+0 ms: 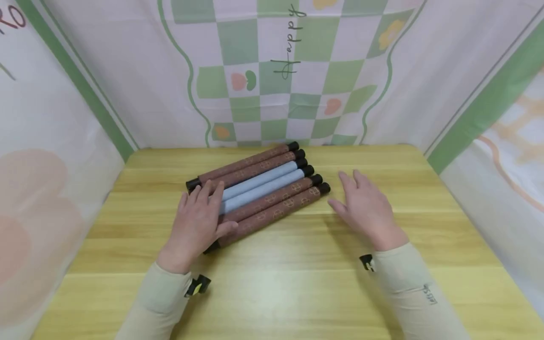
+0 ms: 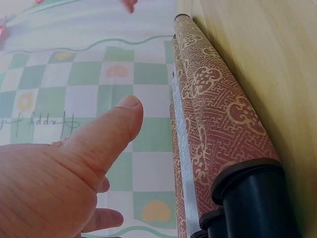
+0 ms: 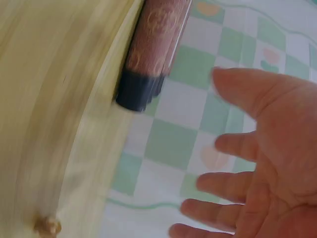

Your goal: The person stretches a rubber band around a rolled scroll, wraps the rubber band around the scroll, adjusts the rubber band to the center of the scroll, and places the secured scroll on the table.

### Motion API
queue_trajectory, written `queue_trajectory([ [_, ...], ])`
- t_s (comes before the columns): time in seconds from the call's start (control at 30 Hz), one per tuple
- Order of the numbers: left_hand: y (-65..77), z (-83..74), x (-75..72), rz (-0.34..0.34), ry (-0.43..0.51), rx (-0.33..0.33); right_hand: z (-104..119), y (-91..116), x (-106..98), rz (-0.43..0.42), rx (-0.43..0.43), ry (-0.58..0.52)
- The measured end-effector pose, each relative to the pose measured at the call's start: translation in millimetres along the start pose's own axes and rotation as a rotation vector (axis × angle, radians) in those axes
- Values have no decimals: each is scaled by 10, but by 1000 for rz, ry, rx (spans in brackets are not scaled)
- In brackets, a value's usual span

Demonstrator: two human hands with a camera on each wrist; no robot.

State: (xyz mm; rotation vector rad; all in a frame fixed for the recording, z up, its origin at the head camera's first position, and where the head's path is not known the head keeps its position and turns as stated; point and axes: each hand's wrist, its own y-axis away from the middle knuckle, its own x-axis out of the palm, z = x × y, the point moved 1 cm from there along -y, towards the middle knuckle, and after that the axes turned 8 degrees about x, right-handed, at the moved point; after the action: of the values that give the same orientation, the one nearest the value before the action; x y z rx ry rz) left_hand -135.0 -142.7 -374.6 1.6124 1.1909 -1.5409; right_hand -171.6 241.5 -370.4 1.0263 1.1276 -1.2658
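Note:
Several brown scrolls (image 1: 272, 216) with gold patterning and black end knobs lie side by side on the table, slanting up to the right. Two light blue scrolls (image 1: 260, 190) sit in the middle of the row. My left hand (image 1: 196, 224) is over their left ends, fingers straight and thumb spread toward the front scroll, hiding part of the row. Seen from the left wrist, the thumb (image 2: 116, 126) stands apart from the brown scroll (image 2: 213, 99). To the right of the row, my right hand (image 1: 367, 208) hovers with spread fingers, holding nothing; a scroll's black knob (image 3: 136, 91) is near its thumb.
The wooden table (image 1: 272, 293) ends at a hanging cloth (image 1: 272, 104) with a green and white check behind the scrolls. More printed cloth (image 1: 46, 203) hangs along the left and right sides.

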Motion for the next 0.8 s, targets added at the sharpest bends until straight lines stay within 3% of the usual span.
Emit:
queue_trajectory([
  [0.3,35,4,16,-3,-8,7,-345,33,-74,223,159,57],
  [0.5,46,-7,32,6,-2,13,-514,42,-71,279,194,85],
  [0.8,55,-13,62,-12,-19,32,-573,77,-39,327,198,93],
])
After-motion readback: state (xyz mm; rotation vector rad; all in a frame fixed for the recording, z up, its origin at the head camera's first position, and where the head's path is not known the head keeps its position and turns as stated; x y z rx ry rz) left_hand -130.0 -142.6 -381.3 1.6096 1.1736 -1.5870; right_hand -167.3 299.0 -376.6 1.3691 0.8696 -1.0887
